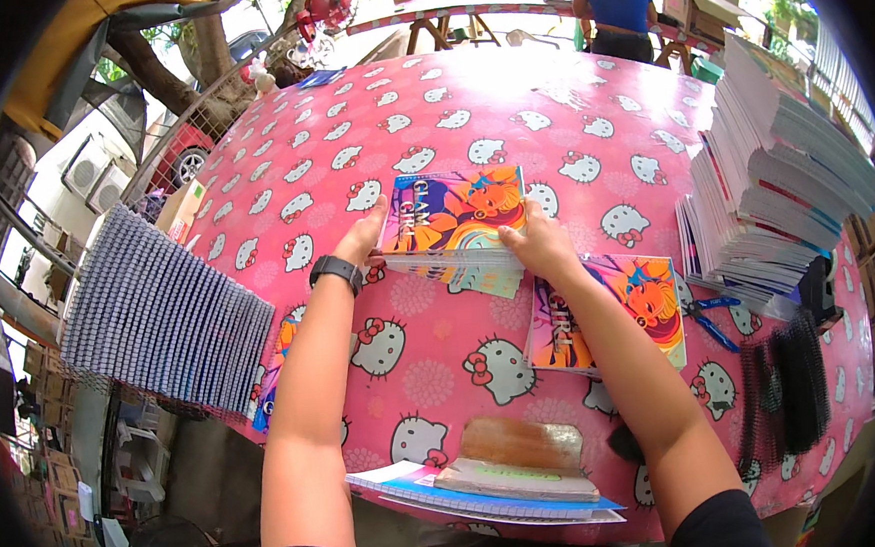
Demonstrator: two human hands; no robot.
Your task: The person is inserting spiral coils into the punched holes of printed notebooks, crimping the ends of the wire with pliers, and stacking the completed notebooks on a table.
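Observation:
My left hand (358, 238) and my right hand (542, 244) grip a thin stack of colourful-covered notebooks (459, 210) from its two sides. They hold it tilted above the pink table, its lower page edges facing me. Both thumbs lie along the sides of the cover. Part of another cover shows beneath the stack. Beside my right forearm lies a second small pile of notebooks (610, 308) with the same orange and purple cover, partly hidden by the arm. I cannot tell whether the held stack is bound.
Spiral-bound notebooks form a tall stack (164, 310) at left. Loose page blocks are piled (762, 173) at right, near blue-handled pliers (716, 323) and black binding coils (785, 388). A worn wooden block (523, 447) sits on papers at the near edge. A person (617, 7) stands beyond the table.

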